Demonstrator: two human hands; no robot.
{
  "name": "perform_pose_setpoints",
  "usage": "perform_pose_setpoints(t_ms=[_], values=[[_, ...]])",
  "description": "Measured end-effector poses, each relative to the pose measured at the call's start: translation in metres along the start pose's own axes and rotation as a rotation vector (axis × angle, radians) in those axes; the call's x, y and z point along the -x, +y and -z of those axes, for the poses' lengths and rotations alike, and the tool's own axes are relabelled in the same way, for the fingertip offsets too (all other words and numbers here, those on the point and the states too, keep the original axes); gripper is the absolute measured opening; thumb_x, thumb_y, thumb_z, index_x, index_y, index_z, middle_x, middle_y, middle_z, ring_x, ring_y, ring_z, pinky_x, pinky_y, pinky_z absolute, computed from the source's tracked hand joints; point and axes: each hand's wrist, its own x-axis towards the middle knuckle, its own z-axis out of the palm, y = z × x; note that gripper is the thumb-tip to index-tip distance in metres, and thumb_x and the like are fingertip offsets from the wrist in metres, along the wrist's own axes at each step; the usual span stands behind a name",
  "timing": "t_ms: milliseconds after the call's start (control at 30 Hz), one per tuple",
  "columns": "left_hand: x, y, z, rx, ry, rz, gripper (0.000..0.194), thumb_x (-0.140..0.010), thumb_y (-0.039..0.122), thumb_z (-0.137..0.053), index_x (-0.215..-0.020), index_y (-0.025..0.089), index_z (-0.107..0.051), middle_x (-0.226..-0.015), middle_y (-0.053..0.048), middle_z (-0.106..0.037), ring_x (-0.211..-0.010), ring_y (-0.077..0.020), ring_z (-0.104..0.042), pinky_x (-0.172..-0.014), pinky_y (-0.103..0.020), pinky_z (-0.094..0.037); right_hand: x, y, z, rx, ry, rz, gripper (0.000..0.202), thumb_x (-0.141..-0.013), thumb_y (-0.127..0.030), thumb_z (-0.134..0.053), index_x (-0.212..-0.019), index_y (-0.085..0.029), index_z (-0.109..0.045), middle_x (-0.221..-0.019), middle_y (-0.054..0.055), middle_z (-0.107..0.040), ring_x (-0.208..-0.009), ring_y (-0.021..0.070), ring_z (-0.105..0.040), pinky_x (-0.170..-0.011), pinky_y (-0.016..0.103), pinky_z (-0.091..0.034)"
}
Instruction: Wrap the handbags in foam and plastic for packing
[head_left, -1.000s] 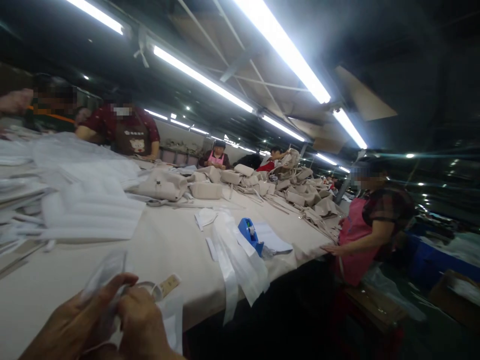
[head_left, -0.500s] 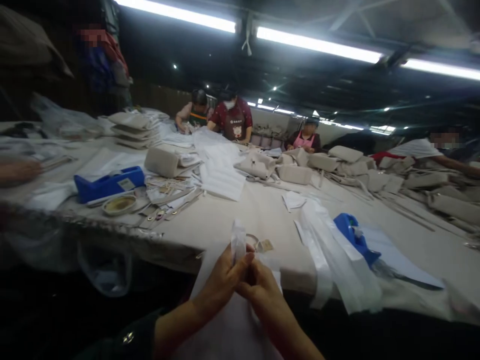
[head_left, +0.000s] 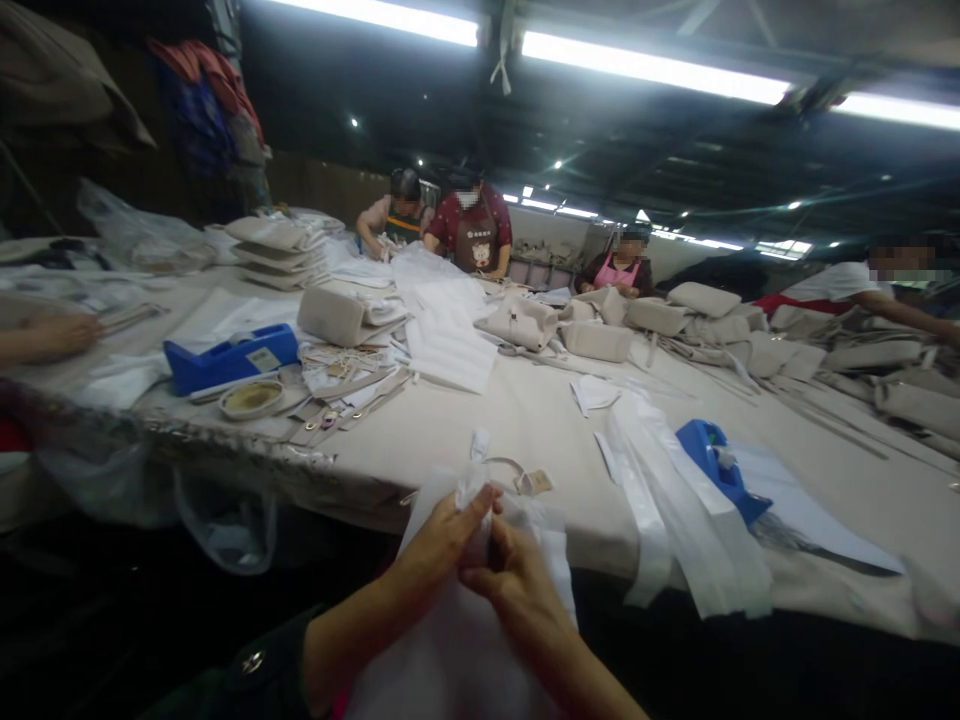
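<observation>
At the table's front edge, my left hand (head_left: 441, 532) is closed around a narrow bundle of thin white wrapping sheet (head_left: 474, 482). My right hand (head_left: 516, 572) presses against the same bundle from the other side, its thumb and fingers pinched together. More of the white sheet hangs below both hands toward my lap. Whatever lies inside the wrap is hidden. Just beyond my fingers, a thin beige strap loop (head_left: 507, 464) with a small tan tag (head_left: 535, 482) rests on the table.
Blue tape dispensers stand left (head_left: 232, 358) and right (head_left: 716, 465). White strips (head_left: 675, 510) drape over the front edge. A tape roll (head_left: 252, 398) lies by loose straps (head_left: 345, 410). Beige bags (head_left: 600, 340) are heaped behind. Several people work around the table; one's hand (head_left: 67, 333) is at left.
My left hand has slid slightly up the white bundle, leaving less of it above the fingers. My right hand sits slightly lower and apart. The view has shifted a little.
</observation>
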Motion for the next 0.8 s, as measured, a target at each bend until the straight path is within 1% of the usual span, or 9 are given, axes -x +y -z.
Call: perform_pose_setpoints(t_ms=[67, 133, 267, 333, 400, 500, 567, 700, 800], values=[[-0.002, -0.001, 0.005, 0.142, -0.058, 0.078, 0.053, -0.081, 0.061, -0.063, -0.1, 0.012, -0.066, -0.091, -0.008, -0.068, -0.082, -0.0187, -0.062, -0.075, -0.026, -0.048, 0.001, 0.01, -0.002, 0.204, 0.053, 0.185, 0.027, -0.062, -0.003, -0.051, -0.079, -0.019, -0.064, -0.089, 0.005, -0.066, -0.095, 0.0252, -0.061, -0.087, 0.038, -0.048], [-0.003, -0.004, 0.008, 0.194, -0.078, 0.087, 0.05, -0.081, 0.058, -0.065, -0.097, 0.011, -0.065, -0.088, -0.007, -0.067, -0.078, -0.0161, -0.061, -0.072, -0.024, -0.047, 0.003, 0.017, -0.003, 0.318, 0.05, 0.257, 0.03, -0.063, -0.002, -0.05, -0.082, -0.02, -0.065, -0.097, 0.007, -0.066, -0.104, 0.0263, -0.059, -0.093, 0.04, -0.046], [-0.001, -0.015, 0.006, -0.007, 0.01, -0.004, 0.047, -0.082, 0.056, -0.065, -0.1, 0.013, -0.063, -0.087, -0.005, -0.065, -0.082, -0.0185, -0.061, -0.076, -0.026, -0.047, 0.003, 0.017, 0.0, 0.067, -0.026, -0.055, 0.038, -0.062, -0.008, -0.058, -0.097, -0.019, -0.065, -0.095, 0.005, -0.068, -0.091, 0.0252, -0.065, -0.082, 0.037, -0.051], [0.001, -0.019, 0.003, -0.127, 0.036, -0.091, 0.047, -0.082, 0.054, -0.066, -0.106, 0.014, -0.063, -0.092, -0.005, -0.066, -0.092, -0.0211, -0.061, -0.086, -0.028, -0.045, 0.003, 0.012, 0.001, -0.086, -0.067, -0.203, 0.035, -0.061, -0.012, -0.061, -0.096, -0.017, -0.066, -0.082, 0.003, -0.068, -0.077, 0.0232, -0.065, -0.073, 0.034, -0.052], [0.002, -0.02, 0.002, -0.144, 0.023, -0.124, 0.05, -0.081, 0.056, -0.067, -0.108, 0.014, -0.062, -0.094, -0.006, -0.066, -0.097, -0.0223, -0.06, -0.089, -0.029, -0.043, 0.004, 0.01, 0.002, -0.163, -0.071, -0.253, 0.031, -0.06, -0.013, -0.06, -0.091, -0.016, -0.066, -0.075, 0.001, -0.067, -0.072, 0.0219, -0.063, -0.07, 0.032, -0.051], [0.001, -0.017, 0.005, 0.01, -0.051, -0.003, 0.054, -0.08, 0.064, -0.063, -0.097, 0.013, -0.061, -0.086, -0.006, -0.064, -0.082, -0.0202, -0.06, -0.076, -0.029, -0.045, 0.007, 0.014, -0.001, -0.159, -0.001, -0.177, 0.029, -0.058, -0.011, -0.056, -0.085, -0.016, -0.067, -0.079, 0.001, -0.066, -0.078, 0.0218, -0.061, -0.074, 0.032, -0.049], [-0.002, -0.016, 0.009, 0.113, -0.064, 0.065, 0.053, -0.078, 0.063, -0.065, -0.089, 0.012, -0.06, -0.08, -0.004, -0.061, -0.071, -0.016, -0.057, -0.067, -0.027, -0.044, 0.01, 0.019, -0.004, -0.035, 0.051, -0.089, 0.028, -0.059, -0.011, -0.054, -0.082, -0.017, -0.067, -0.084, 0.002, -0.065, -0.085, 0.022, -0.059, -0.079, 0.032, -0.047], [-0.006, -0.024, 0.011, 0.18, 0.012, 0.051, 0.041, -0.078, 0.052, -0.07, -0.085, 0.014, -0.058, -0.072, -0.001, -0.057, -0.061, -0.011, -0.048, -0.058, -0.023, -0.038, 0.02, 0.037, -0.005, 0.221, 0.018, -0.026, 0.036, -0.066, -0.01, -0.052, -0.095, -0.02, -0.069, -0.089, 0.002, -0.067, -0.093, 0.0234, -0.061, -0.086, 0.033, -0.048], [-0.008, -0.037, 0.01, 0.179, 0.051, 0.02, 0.037, -0.077, 0.052, -0.068, -0.085, 0.018, -0.058, -0.07, -0.001, -0.055, -0.059, -0.0128, -0.046, -0.055, -0.025, -0.036, 0.024, 0.056, -0.006, 0.399, -0.013, 0.083, 0.034, -0.075, -0.018, -0.059, -0.108, -0.023, -0.068, -0.093, 0.004, -0.07, -0.086, 0.0235, -0.067, -0.079, 0.033, -0.055]])
